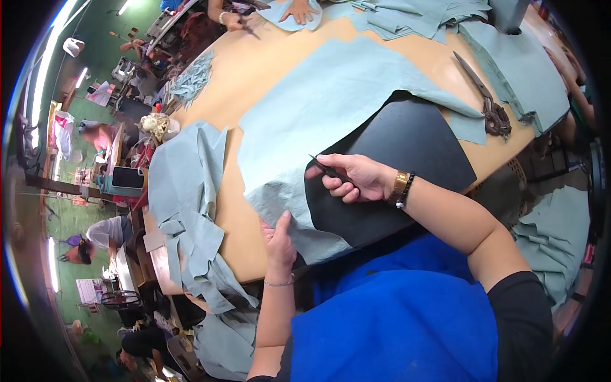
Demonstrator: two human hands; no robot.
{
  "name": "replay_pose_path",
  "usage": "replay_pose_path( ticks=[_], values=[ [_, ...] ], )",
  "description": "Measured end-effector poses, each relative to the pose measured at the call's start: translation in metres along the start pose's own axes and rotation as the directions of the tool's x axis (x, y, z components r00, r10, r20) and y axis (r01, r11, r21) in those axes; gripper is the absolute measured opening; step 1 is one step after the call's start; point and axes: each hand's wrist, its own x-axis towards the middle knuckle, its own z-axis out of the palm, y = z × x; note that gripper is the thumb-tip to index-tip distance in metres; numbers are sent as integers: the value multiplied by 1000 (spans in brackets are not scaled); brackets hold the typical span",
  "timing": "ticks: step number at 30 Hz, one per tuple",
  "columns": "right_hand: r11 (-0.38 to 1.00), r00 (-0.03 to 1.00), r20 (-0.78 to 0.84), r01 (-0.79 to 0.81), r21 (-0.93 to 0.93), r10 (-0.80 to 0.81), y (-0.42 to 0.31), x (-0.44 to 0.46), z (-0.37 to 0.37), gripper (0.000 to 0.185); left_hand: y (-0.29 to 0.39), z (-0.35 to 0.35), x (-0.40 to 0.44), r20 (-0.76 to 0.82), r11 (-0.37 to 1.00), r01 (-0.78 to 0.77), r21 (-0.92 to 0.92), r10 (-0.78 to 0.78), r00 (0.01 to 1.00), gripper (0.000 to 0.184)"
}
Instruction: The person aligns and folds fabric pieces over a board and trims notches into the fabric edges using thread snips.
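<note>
A large pale blue-green sheet of material lies across the table in front of me. A smooth black sheet shows along its curved edge; whether it is the same piece's reverse side I cannot tell. My left hand grips the sheet's near edge, thumb on top and the other fingers mostly hidden beneath. In my right hand is a small pair of dark thread snips, the fingers wrapped around it and its tip pointing left, just above the curved edge.
Large scissors with wrapped handles lie on the table at right. Cut pieces hang over the left edge, with scraps beyond. Across the table, another person's hand rests on material; their other hand holds a blade-like tool.
</note>
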Motion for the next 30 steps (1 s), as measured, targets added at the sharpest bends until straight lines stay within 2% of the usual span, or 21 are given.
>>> replay_pose_path(
  ticks=[3, 11, 18, 25, 30],
  values=[
    [1000, 1000, -16, -1, -7, 1, -1, 0, 1, 38, -3, 0, -1, -27, 996, -63, 57, 64, 998, 61],
    [998, 999, 5, 38, -44, -38, 6, -11, 1, 36, -8, -7, 1, -7, 999, -30, 12, 30, 1000, 60],
    [1000, 1000, -8, -27, -8, 27, 12, -16, 7, 39, 2, 3, -2, 19, 999, -31, -18, 32, 999, 61],
    [997, 998, 4, 60, -55, -59, 8, -7, 4, 39, -3, -2, 0, 10, 999, -36, -6, 36, 999, 63],
    [996, 999, -17, 44, -72, -45, 10, -13, 5, 39, -8, -6, 1, -11, 999, -29, -31, 29, 1000, 65]
  ],
)
